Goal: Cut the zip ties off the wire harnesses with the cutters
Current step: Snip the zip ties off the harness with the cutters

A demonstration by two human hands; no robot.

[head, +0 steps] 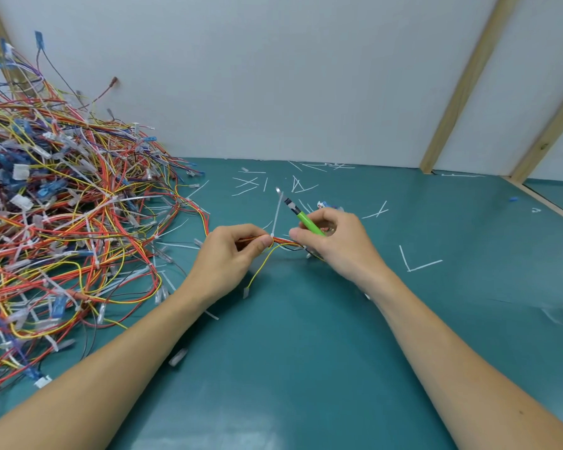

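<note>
While the zip tie (276,216) stands upright from the harness (281,244), its head sits between the two hands, just beside the left hand (233,251), whose grip pinches the wires running left to right. The right hand (333,241) grips the harness and the green cutters (301,216), blades pointing up-left, just right of the tie's tail. No containers are seen; the wire pile (62,206) and cut ties (416,261) lie loose on the table (290,368).

No text, label, brand, number or sign can be read anywhere in this view.
</note>
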